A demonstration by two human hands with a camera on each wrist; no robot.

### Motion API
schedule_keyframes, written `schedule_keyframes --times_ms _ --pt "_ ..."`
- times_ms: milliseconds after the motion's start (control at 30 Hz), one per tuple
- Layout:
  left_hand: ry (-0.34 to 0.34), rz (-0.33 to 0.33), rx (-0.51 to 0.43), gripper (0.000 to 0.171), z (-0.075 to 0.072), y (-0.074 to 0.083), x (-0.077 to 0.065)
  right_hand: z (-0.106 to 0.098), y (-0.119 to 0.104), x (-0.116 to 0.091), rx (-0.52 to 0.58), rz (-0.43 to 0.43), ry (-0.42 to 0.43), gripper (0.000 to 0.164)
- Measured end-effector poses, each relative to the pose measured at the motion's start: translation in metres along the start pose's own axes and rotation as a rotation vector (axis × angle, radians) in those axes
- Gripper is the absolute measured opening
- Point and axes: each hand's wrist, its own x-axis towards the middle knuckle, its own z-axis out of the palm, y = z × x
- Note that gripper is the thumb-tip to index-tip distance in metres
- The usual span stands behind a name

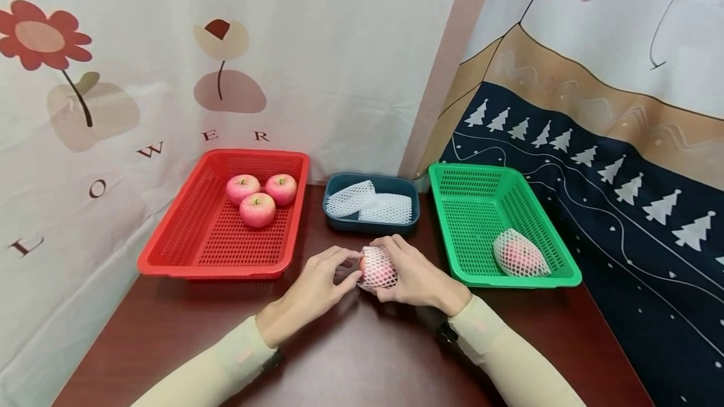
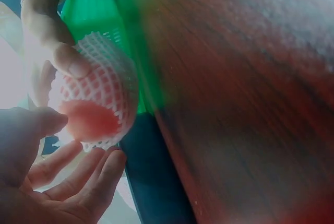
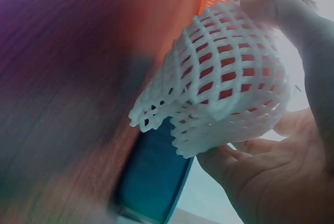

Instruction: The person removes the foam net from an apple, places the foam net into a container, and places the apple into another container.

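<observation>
Over the table, between my two hands, is an apple (image 1: 380, 267) in a white foam net sleeve. My right hand (image 1: 417, 274) holds it from the right, thumb and fingers around the netting. At its left end my left hand (image 1: 317, 284) has thumb and fingertips at the rim of the foam net (image 2: 99, 80). A bare patch of apple (image 2: 93, 122) shows through that opening in the left wrist view. On the other side, in the right wrist view, the loose end of the foam net (image 3: 156, 104) hangs past the fruit.
A red basket (image 1: 226, 271) at left holds three bare apples (image 1: 257, 210). Behind the hands, a dark blue tray (image 1: 367, 227) contains white foam nets (image 1: 386, 208). At right, a green basket (image 1: 469, 225) holds a netted apple (image 1: 519, 254). Printed curtains (image 1: 339, 68) hang behind.
</observation>
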Motion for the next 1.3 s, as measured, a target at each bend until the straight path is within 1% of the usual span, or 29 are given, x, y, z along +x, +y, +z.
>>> schedule_keyframes --times_ms 133,367,467,633,733,833,1000,1133,1300 --pt "0.011 0.012 0.010 0.034 -0.002 0.001 0.000 -0.004 -0.004 -0.002 0.013 0.003 0.010 0.083" --pt "-0.001 -0.010 -0.072 0.043 -0.005 0.004 -0.003 -0.010 -0.009 -0.004 0.060 -0.013 0.033 0.086" --pt "0.018 0.009 -0.072 0.045 -0.007 0.005 -0.004 -0.011 -0.011 -0.004 0.092 -0.020 0.032 0.087" --pt "0.042 0.077 -0.017 0.049 -0.010 0.008 -0.004 -0.012 -0.012 -0.003 0.122 -0.031 0.036 0.085" --pt "0.022 0.104 -0.013 0.051 -0.012 0.008 -0.004 -0.012 -0.013 -0.003 0.133 -0.036 0.041 0.085" --pt "-0.007 0.114 -0.043 0.053 -0.014 0.007 -0.003 -0.012 -0.014 -0.004 0.148 -0.040 0.048 0.086" --pt "-0.049 0.104 -0.076 0.058 -0.015 0.004 -0.002 -0.012 -0.015 -0.005 0.172 -0.056 0.067 0.088" --pt "-0.063 0.092 -0.087 0.062 -0.017 0.004 -0.003 -0.012 -0.016 -0.006 0.188 -0.067 0.081 0.088" --pt "-0.057 0.094 -0.057 0.063 -0.018 0.005 -0.002 -0.012 -0.015 -0.007 0.195 -0.082 0.110 0.091"
